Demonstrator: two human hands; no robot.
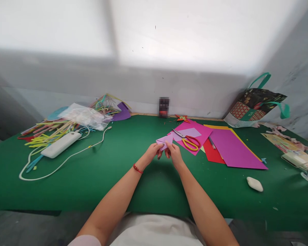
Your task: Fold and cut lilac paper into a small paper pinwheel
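A small folded piece of light purple paper (pixel 166 139) is held above the green table, between both my hands. My left hand (pixel 154 152) pinches its left lower edge; a red beaded bracelet (pixel 137 168) circles that wrist. My right hand (pixel 174 153) grips the lower right part with thumb and fingers. Just beyond my right hand, scissors (pixel 190 142) with one yellow and one red handle lie on a magenta sheet (pixel 194 150). Under the blades rests a flat light purple sheet (pixel 193 132). A red and orange paper star (pixel 182 118) lies behind them.
Purple, yellow and red sheets (pixel 236 147) and a pen (pixel 212 143) lie to the right, near a white rounded object (pixel 254 184). A patterned bag (pixel 251 107) stands at the back right. Leftward are a white power strip (pixel 61 145), its cord, and colourful strips (pixel 43 138).
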